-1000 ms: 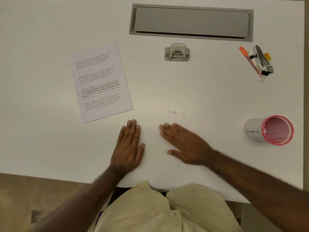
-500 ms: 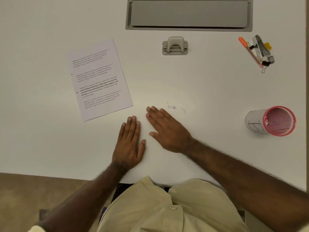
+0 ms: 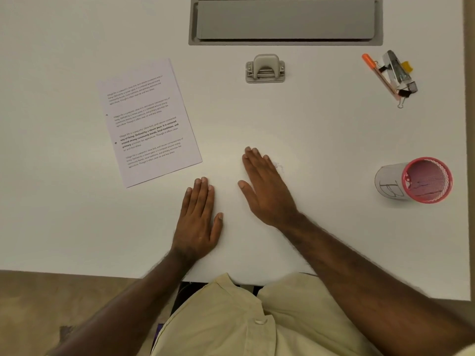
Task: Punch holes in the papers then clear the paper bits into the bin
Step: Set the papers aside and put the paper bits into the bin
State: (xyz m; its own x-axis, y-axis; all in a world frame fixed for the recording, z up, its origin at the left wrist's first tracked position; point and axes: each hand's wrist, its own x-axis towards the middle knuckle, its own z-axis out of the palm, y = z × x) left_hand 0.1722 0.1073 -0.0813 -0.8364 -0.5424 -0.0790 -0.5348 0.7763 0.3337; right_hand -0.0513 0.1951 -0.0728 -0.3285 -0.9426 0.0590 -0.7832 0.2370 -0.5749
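2 hands flat on the white desk (image 3: 77, 227), that's me right now. My left hand (image 3: 198, 217) lies palm down near the front edge, fingers straight and pressed together, thumb angled out to the side, holding nothing. My right hand (image 3: 267, 188) sits just beside it, a little farther from me, also palm down with the fingers straight and close together, thumb out toward the left hand, nothing in its grasp. Just off the outer edge of my right hand, a faint scatter of paper bits (image 3: 279, 167) lies on the desk, small and hard to make out. The papers (image 3: 149, 122) lie to the left, well clear of both hands, a printed stack turned at a slant, with 2 punched holes along its left edge. The hole punch (image 3: 265, 69) stands straight ahead, beyond my right hand and apart from it, just in front of the grey cable flap (image 3: 285, 20) set into the desk. Over on the right, the pink mesh bin (image 3: 421, 181) lies tipped with its mouth toward me, a white label with handwriting around its side. At the far right, an orange pen (image 3: 377, 74) lies touching a stapler (image 3: 397, 69) and some binder clips (image 3: 404, 92).
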